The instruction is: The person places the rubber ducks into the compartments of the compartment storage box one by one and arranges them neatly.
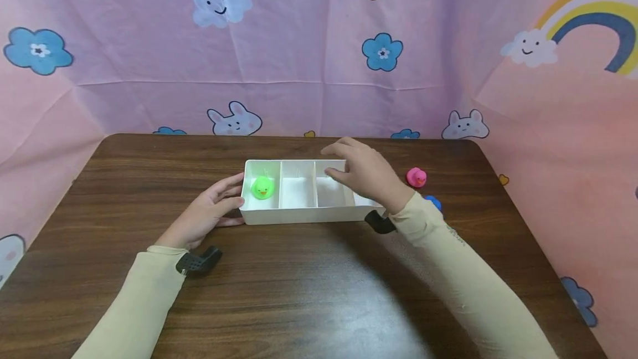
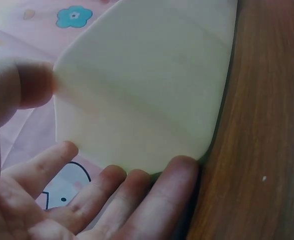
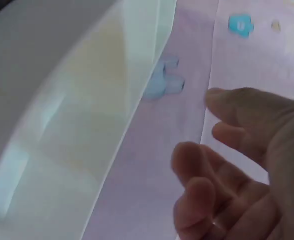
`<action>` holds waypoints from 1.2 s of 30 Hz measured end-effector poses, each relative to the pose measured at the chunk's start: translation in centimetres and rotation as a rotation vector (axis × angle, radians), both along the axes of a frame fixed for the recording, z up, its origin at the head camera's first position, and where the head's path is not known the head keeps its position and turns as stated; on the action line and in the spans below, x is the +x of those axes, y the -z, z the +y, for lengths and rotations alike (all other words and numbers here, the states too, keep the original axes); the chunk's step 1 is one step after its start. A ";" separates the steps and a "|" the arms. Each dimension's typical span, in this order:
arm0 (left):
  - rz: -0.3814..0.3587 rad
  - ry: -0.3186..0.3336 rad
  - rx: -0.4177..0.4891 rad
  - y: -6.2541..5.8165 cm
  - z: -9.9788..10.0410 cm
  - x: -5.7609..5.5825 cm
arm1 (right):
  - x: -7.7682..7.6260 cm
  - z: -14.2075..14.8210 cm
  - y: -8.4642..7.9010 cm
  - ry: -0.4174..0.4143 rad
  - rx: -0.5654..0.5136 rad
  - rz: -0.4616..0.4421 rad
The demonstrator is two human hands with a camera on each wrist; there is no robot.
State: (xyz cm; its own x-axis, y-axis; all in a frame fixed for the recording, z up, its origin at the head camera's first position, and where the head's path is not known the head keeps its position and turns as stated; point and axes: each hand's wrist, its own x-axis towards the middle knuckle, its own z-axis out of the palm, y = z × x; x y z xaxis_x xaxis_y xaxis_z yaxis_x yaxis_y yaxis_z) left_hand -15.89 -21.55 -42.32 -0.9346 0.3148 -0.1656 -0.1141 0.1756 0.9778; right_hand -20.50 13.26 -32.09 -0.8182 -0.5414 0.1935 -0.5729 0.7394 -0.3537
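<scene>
A white divided box [image 1: 304, 215] stands on the table, a green toy duck [image 1: 262, 188] in its leftmost compartment. My left hand [image 1: 208, 210] rests its fingertips against the box's left end, fingers extended. In the left wrist view the thumb and fingertips touch edges of that white end wall [image 2: 147, 90]. Over the right half of the box hovers my right hand [image 1: 366, 172], its fingers loosely bent, holding nothing. Beyond my right wrist lies a pink toy duck [image 1: 416, 177]. Nearby, a blue object [image 1: 433, 202] is partly hidden by the right sleeve.
The brown wooden table [image 1: 279, 292] extends around the box. A pink and purple printed cloth [image 1: 299, 43] hangs behind and at both sides. Dark wrist-worn devices sit at the left wrist [image 1: 198, 262] and right wrist [image 1: 380, 222].
</scene>
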 end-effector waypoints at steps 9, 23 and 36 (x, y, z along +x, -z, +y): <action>0.012 0.026 0.020 0.5 -0.3 -0.3 | -1.3 11.4 0.2 0.204 0.035 -0.079; -0.022 0.032 0.074 0.6 -0.3 -0.2 | -1.6 19.0 5.2 0.312 0.090 -0.241; -0.048 0.031 0.111 0.9 -0.4 -0.2 | -2.2 19.0 5.6 0.343 0.073 -0.279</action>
